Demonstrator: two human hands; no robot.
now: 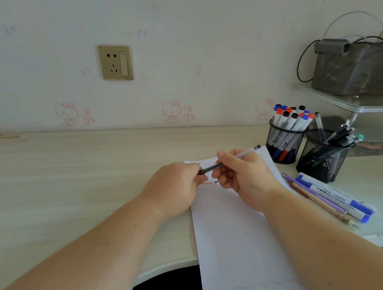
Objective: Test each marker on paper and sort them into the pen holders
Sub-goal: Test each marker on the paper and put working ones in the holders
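Observation:
A thin pen with a clear barrel and dark ends is held level above the white paper. My right hand grips its barrel. My left hand pinches its dark left end, the cap or tip. Small red and black scribbles show on the paper between my hands. Two black mesh pen holders stand at the right: the left holder is full of white markers with blue, red and black caps, the right holder has dark pens. Two blue-capped markers and some pencils lie on the desk.
The pale wooden desk runs along a wall with a gold socket. A clear shelf at the right carries a grey box with cables. The paper overhangs the desk's front edge.

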